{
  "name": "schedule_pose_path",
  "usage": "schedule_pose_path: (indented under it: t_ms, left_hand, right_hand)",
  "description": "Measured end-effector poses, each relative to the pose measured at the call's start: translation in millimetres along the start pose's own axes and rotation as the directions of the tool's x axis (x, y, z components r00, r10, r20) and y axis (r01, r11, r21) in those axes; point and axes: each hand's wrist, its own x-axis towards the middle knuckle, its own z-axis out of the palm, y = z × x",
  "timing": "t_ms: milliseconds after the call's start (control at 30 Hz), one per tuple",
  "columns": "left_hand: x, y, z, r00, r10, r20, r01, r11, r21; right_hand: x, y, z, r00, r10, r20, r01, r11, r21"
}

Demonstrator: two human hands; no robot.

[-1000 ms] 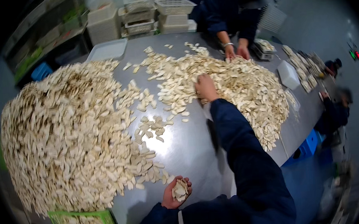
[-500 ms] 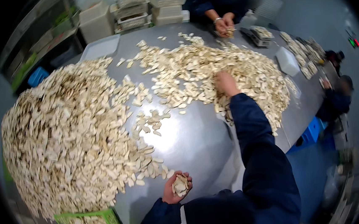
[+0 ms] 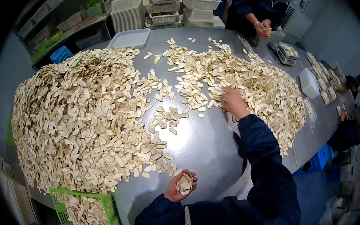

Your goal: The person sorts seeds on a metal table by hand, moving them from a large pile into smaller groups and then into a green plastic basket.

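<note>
Two heaps of pale, flat, elongated slices, resembling sliced mushroom, lie on a metal table (image 3: 208, 144): a large left heap (image 3: 79, 120) and a smaller right heap (image 3: 267, 93). My left hand (image 3: 178, 185), palm up near the front edge, curls around a small stack of slices (image 3: 185, 183). With the arm stretched forward, my right hand (image 3: 235, 103) reaches the near-left side of the smaller heap. Its fingers are bent down against the slices, and the fingertips are hidden. Between the heaps lies a loose cluster of slices (image 3: 167, 117).
A green basket (image 3: 111, 206) holding slices stands at the front left. White baskets (image 3: 163, 6) and a white tray (image 3: 130, 39) are at the back. Across the table, a co-worker's hands (image 3: 263, 29) hold slices near a scale (image 3: 283, 53). A white container (image 3: 309, 83) stands at the right.
The whole view has shifted, so the table and heaps sit farther right in it. My right hand still works at the smaller heap's edge; my left still holds its stack of slices.
</note>
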Motion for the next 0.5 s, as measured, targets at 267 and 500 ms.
schedule_pose_path:
  t_ms: [267, 500]
  left_hand:
    - [2, -5, -2, 1.000, 0.004, -0.031, -0.005, 0.999, -0.041]
    - [1, -1, -1, 0.999, 0.030, -0.015, -0.030, 1.000, -0.001]
  right_hand:
    - [-4, 60, -11, 0.952, 0.284, -0.118, -0.262, 0.950, 0.169]
    - [74, 34, 48, 0.885, 0.454, 0.104, -0.462, 0.829, 0.314]
